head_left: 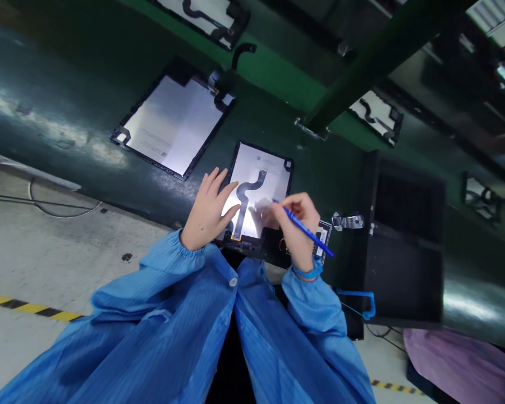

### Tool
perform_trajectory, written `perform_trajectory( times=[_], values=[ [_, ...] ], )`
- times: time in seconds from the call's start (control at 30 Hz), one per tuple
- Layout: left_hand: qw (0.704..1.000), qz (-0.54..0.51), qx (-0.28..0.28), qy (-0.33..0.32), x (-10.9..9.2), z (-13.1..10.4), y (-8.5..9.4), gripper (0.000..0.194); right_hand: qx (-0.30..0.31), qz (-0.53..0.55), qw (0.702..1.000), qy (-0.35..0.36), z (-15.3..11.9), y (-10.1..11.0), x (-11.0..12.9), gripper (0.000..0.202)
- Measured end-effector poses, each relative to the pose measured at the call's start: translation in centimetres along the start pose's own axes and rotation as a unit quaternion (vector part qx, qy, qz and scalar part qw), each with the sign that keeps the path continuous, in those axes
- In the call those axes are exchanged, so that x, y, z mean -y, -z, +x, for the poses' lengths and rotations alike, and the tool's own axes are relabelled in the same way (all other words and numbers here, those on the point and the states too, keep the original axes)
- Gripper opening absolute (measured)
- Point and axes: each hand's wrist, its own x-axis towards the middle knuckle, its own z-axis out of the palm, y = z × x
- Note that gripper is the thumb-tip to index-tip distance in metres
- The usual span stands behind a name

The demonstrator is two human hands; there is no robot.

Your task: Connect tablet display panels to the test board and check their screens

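Observation:
A tablet screen panel lies silvery back up at the table's near edge. Down its middle runs a curved black ribbon cable. My left hand rests at the panel's left side, fingers stretched and apart, holding nothing. Above the panel's right half, my right hand is closed round a blue pen, its tip pointing at the silvery back. A blue band circles my right wrist. Partly hidden beyond that hand is a white-edged black item.
A larger screen panel lies to the upper left, its cable folded out. Right of my hand are a small shiny strip and a black open box. A green post rises behind. More panels lie on the far side.

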Motion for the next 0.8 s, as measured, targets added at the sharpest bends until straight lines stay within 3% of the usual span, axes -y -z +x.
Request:
perform_trajectory(
  times=[0.1,0.23,0.33,0.43,0.47,0.53,0.67,0.73,0.8],
  values=[
    [1.0,0.01,-0.006,-0.007,0.2,0.0,-0.3,0.053,0.038,-0.009,0.999,0.031,3.9,0.4,-0.3,0.016],
    [1.0,0.005,-0.012,-0.008,0.5,-0.1,-0.6,0.053,0.098,-0.048,0.99,0.091,7.7,-1.1,-2.1,0.012],
    [0.998,-0.047,-0.036,0.013,0.1,0.2,0.0,0.053,0.108,-0.04,0.986,0.118,8.2,-1.3,-1.7,0.011],
    [0.981,-0.168,-0.085,0.047,-1.4,1.5,1.5,0.034,0.086,-0.002,0.985,0.149,6.9,0.5,0.6,0.017],
    [0.971,-0.218,-0.078,0.055,-2.2,2.1,2.1,0.026,0.088,0.006,0.983,0.163,6.2,1.3,1.4,0.019],
    [0.946,-0.319,-0.002,0.06,-3.7,3.6,3.0,0.019,0.093,0.007,0.977,0.192,4.7,3.0,2.8,0.023],
    [0.859,-0.466,0.205,0.057,-6.4,5.7,3.6,0.018,0.091,-0.002,0.963,0.253,2.0,5.6,3.6,0.026],
    [0.837,-0.487,0.238,0.072,-7.3,6.0,3.2,0.018,0.083,-0.011,0.962,0.261,1.0,6.3,3.2,0.026],
    [0.845,-0.475,0.231,0.082,-7.8,5.9,2.6,0.017,0.071,-0.021,0.965,0.25,0.1,6.9,2.5,0.023]
  ],
)
